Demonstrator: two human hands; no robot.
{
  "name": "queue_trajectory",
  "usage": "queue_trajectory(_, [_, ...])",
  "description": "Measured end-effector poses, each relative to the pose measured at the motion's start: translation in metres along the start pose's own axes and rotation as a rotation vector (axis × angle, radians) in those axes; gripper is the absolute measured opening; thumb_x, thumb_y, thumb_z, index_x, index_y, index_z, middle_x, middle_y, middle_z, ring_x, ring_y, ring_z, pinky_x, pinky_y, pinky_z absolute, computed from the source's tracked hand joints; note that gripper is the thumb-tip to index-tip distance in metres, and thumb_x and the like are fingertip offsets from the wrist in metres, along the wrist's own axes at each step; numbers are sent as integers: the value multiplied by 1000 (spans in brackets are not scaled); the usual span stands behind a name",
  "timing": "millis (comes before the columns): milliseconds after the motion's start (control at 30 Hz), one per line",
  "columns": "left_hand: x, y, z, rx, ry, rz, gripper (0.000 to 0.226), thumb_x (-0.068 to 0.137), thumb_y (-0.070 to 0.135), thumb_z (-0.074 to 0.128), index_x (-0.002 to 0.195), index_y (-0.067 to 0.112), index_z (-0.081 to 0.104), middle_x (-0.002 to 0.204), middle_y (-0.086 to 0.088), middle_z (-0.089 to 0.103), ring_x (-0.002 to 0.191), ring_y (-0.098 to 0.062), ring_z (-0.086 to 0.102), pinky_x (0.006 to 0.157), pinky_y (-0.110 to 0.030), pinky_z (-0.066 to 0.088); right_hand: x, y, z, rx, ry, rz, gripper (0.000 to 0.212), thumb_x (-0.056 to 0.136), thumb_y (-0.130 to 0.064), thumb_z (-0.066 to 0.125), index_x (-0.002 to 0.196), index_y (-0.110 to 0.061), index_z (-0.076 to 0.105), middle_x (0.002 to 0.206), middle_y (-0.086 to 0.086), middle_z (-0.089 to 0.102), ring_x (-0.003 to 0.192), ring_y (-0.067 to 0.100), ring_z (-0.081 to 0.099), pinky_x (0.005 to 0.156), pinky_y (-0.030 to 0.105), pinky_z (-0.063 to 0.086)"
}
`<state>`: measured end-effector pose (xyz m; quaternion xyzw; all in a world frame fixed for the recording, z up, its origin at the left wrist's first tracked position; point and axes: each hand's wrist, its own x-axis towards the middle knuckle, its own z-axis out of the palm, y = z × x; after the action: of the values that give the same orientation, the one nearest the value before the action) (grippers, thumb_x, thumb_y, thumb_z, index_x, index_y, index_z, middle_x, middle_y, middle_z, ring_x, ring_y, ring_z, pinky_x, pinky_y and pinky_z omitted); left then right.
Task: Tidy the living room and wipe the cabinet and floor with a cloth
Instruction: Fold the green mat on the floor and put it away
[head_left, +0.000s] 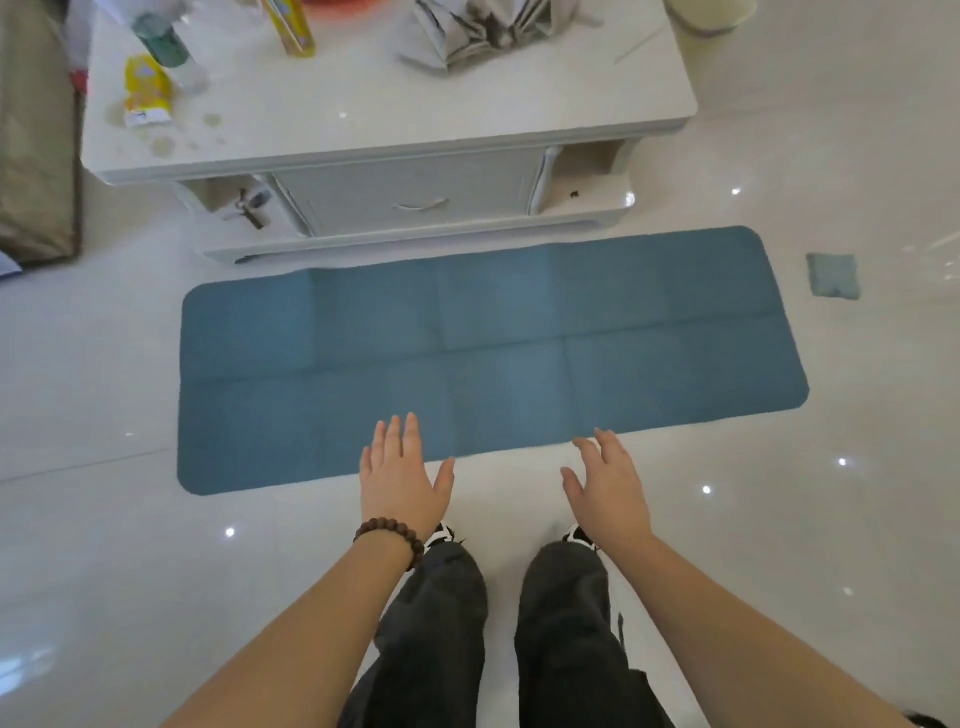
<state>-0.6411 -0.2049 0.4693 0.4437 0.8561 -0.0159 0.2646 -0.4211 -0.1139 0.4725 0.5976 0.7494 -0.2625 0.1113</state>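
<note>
On the floor before the cabinet (363, 150), the blue mat (493, 353) lay flat
Your left hand (402, 480) and right hand (608, 486) hovered spread and empty; the mat looked soft and light, so take its near edge

Your single head camera looked steeply down and forward from standing height. It took in your own legs and outstretched arms at the bottom edge, the blue mat (488, 358) on the tiled floor (857, 467) mid-frame, and the white cabinet (405, 202) at the top.
</note>
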Motion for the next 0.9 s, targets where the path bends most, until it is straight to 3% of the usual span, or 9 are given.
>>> queue_trajectory(233, [98,-7,110,-72,31,-66,75,96,51,42,154,14,11,161,-6,13,149,-22,3,120,-39,11,128,80,80,-152,-119,-146,50,100,-34,42,144,-14,35,157,9,20,147,23,10,118,33,12])
queue_trajectory(700, [323,-76,409,159,-135,206,81,93,56,43,154,22,3,162,-4,-3,149,-21,-7,121,-40,3,398,210,337,-294,-63,-344,47,94,-33,54,133,-6,51,149,18,36,144,31,23,116,43,21])
queue_trajectory(800, [357,-77,446,190,-113,283,90,88,64,46,154,22,1,161,-4,-11,148,-21,-14,121,-42,-2,437,217,364,-286,-28,-359,63,93,-54,36,137,-12,49,152,15,33,144,30,21,116,45,21])
queue_trajectory(900, [380,-76,476,256,-144,337,115,72,83,43,153,20,-11,156,-5,-28,144,-23,-27,119,-48,-7,458,223,383,-347,-76,-371,89,79,-75,11,151,-23,22,161,5,5,148,22,-1,118,39,4])
